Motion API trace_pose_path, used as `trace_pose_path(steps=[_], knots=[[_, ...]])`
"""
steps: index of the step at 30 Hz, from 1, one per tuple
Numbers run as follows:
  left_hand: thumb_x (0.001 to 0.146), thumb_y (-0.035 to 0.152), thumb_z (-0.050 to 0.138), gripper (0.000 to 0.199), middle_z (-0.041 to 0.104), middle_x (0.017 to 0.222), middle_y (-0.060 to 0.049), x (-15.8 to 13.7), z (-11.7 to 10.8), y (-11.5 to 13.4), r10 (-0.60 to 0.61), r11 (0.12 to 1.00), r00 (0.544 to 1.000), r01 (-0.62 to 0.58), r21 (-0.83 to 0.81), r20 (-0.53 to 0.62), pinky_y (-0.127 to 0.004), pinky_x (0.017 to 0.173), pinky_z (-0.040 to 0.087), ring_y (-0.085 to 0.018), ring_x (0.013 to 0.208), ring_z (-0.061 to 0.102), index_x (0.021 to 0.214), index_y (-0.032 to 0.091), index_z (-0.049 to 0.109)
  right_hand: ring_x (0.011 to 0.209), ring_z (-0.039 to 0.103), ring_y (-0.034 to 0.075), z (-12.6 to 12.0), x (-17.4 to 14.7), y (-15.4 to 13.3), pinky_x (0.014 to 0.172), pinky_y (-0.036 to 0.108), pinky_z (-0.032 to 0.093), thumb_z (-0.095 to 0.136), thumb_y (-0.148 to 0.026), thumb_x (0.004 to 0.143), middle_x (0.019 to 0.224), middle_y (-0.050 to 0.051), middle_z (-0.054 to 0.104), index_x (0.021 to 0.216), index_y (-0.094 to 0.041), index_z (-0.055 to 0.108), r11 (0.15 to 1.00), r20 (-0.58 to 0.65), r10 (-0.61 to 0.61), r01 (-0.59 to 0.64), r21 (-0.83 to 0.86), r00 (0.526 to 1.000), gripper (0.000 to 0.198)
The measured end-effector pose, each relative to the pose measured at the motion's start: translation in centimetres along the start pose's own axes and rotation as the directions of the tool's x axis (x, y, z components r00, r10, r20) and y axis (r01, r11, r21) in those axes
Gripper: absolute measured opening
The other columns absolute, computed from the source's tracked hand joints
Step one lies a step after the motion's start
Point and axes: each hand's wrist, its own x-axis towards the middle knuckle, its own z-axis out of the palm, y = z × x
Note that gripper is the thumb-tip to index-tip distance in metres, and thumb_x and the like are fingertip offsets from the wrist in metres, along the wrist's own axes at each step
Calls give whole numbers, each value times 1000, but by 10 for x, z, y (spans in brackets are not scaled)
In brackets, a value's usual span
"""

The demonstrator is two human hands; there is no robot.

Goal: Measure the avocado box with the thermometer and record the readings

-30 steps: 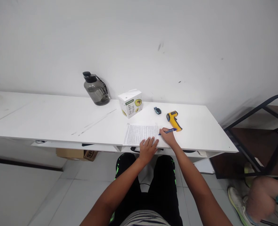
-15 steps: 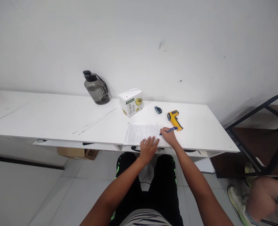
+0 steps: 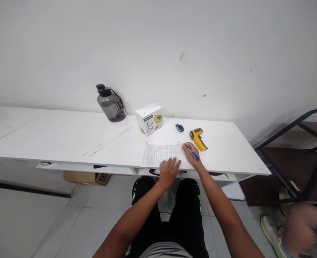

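Note:
A sheet of paper [image 3: 158, 152] covered in rows of handwriting lies at the front edge of the white desk. My left hand [image 3: 169, 171] rests on its lower right corner, fingers spread and flat. Beside the paper's right edge, my right hand [image 3: 192, 154] is closed around a blue pen [image 3: 193, 153], whose back end slants toward my wrist. The pen's tip is hard to make out against my fingers. Just beyond that hand lies a yellow infrared thermometer gun [image 3: 198, 139], with a dark wristwatch [image 3: 179, 127] to its left.
A white avocado-printed box [image 3: 149, 121] stands behind the paper. Farther left, a grey water bottle [image 3: 111, 104] is near the wall. Below the desk [image 3: 53, 132] sits a cardboard box [image 3: 87, 177]. To the right are a black metal frame [image 3: 279, 157] and another person's bent leg [image 3: 299, 224].
My right hand has shifted up slightly along the paper's right side, and the pen has turned so its back end points down toward my wrist. My left hand stays on the paper.

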Motion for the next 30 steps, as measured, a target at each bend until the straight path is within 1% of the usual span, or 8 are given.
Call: trace_pose_path(steps=[3,6,9,12,17,23,25,30], knots=[[89,39,59,39,64,129,-6,1,-1,0,9,1000,1000,-9,0,-20,-44,97,37,-25,117,57,127,33,60,91,64,22,0,1,3,84,34,48,57,-50,83,102,8,69,108,-20,62,998,-12,-63,62,-25,998,40],[88,39,60,40,64,129,-6,1,-1,1,15,1000,1000,-16,-8,-25,-44,97,37,-26,117,57,128,32,59,84,64,21,2,3,9,79,34,49,54,-42,83,97,8,70,119,-19,57,1000,19,-15,15,5,1000,43],[87,39,60,42,62,131,-7,1,-1,1,8,1000,1000,-8,-6,17,-44,98,37,-26,118,56,129,33,58,74,63,18,4,5,15,73,33,50,49,-36,82,95,6,70,124,-19,54,1000,27,21,-22,21,999,45],[87,39,61,43,62,131,-7,1,-1,1,-5,1000,999,5,-3,41,-44,99,37,-26,119,56,129,34,58,73,63,18,5,6,18,71,33,51,48,-35,82,95,6,71,122,-19,56,1000,29,25,-25,12,999,44],[89,39,58,40,63,130,-7,1,-2,0,10,1000,1000,-9,-14,15,-44,98,37,-26,118,57,129,33,59,74,64,18,6,6,19,69,32,52,51,-41,84,93,6,73,116,-20,60,997,42,67,-68,31,997,40],[90,40,57,39,64,129,-6,2,-4,1,26,1000,999,-26,-5,-32,-44,96,38,-25,117,58,128,31,59,70,63,18,6,6,18,70,32,51,51,-41,85,86,4,73,111,-21,65,999,51,14,-13,-32,999,36],[91,39,56,38,64,129,-6,3,-4,1,31,1000,998,-31,0,-47,-45,96,38,-25,116,58,127,30,60,69,64,18,6,6,17,73,33,52,51,-42,85,89,5,73,109,-21,67,997,45,-3,6,-70,999,35],[90,38,57,39,64,129,-8,2,-3,1,29,1000,999,-29,-6,-34,-44,97,38,-26,117,58,128,31,59,94,66,23,9,8,15,89,38,49,48,-39,88,107,10,71,105,-20,71,972,18,-113,115,-204,993,35]])
